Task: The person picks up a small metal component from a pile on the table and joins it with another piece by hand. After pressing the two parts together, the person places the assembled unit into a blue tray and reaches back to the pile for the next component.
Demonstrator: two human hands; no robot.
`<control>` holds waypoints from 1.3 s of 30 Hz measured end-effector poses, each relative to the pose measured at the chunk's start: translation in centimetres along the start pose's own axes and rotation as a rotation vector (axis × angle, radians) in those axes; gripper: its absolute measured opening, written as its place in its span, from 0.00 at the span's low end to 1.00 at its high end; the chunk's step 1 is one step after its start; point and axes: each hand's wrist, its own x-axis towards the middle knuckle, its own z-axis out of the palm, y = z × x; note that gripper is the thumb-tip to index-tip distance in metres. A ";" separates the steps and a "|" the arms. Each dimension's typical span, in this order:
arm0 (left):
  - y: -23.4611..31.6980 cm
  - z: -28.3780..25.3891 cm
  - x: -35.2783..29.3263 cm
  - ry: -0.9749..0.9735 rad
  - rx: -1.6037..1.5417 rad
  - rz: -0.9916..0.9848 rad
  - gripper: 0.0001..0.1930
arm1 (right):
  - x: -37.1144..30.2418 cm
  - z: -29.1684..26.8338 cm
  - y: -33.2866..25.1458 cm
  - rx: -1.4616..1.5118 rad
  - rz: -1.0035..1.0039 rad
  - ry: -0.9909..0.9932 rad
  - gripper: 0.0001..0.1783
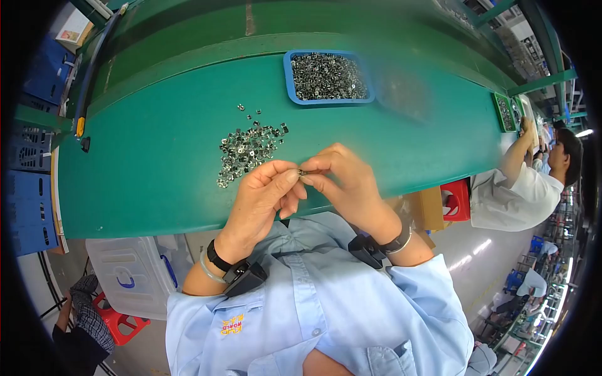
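The left hand (268,188) and right hand (352,183) meet, thumbs and forefingers pinched on a small metal part (301,172) between them. It sits above the tabletop's (157,138) near side, right of the loose pile (246,150), with the tray (329,102) farther off.

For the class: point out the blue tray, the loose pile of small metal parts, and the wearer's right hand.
Blue tray (290,76): head view, on its left rim.
Loose pile of small metal parts (248,150): head view, near its middle.
Right hand (347,180): head view, back of the hand.
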 end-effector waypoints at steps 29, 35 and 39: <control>-0.6 0.9 0.1 0.028 -0.043 0.053 0.07 | -0.7 0.1 0.5 -0.207 -0.206 0.068 0.09; 0.0 1.1 -0.2 -0.115 -0.260 0.012 0.07 | -0.6 0.1 0.0 0.071 -0.104 0.104 0.08; -0.6 0.8 -0.1 -0.231 -0.386 0.003 0.07 | -0.9 0.4 -0.1 0.193 -0.078 0.101 0.06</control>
